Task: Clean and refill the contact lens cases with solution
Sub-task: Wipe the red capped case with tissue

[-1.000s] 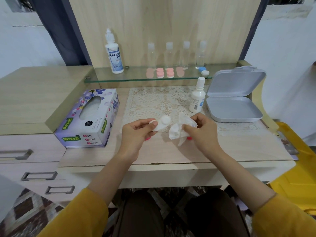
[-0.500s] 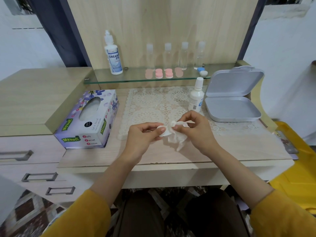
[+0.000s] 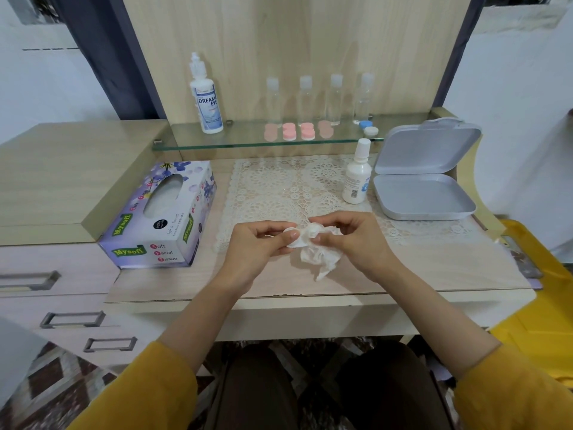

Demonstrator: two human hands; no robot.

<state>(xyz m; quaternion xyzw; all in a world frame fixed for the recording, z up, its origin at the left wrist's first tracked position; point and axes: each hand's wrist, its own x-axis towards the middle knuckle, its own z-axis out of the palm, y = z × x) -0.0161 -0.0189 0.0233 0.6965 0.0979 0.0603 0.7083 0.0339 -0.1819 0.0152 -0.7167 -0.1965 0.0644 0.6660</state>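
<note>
Desktop of pale wood (image 3: 434, 268) spans the middle of the frame, its near edge just below your hands. A slip there would likely send a small piece off into your lap. Right of centre lies the open grey hinged plastic box (image 3: 424, 193), and left of centre the purple flowered cardboard tissue box (image 3: 161, 218). Between them spreads the cream lace mat (image 3: 279, 187), whose holes could snag a dropped part.

On the glass shelf (image 3: 242, 142) in the upper middle stands the tall white solution bottle (image 3: 206, 97). The small white plastic bottle (image 3: 356, 178) stands at the mat's right edge, near your right hand, where a careless wrist could tip it. Pink round lens cases (image 3: 297, 131) sit on the shelf, well apart from you.

Your left hand (image 3: 257, 246) pinches the round white lens case (image 3: 294, 238) between thumb and fingertips. Your right hand (image 3: 356, 240) grips the crumpled white tissue (image 3: 319, 259) and presses a wad of it against the case. Twist too hard and, I'd judge, the tissue may tear and leave lint, or the case may pop from your pinch.

The case sits at frame centre, between both hands, over the mat's near edge.
</note>
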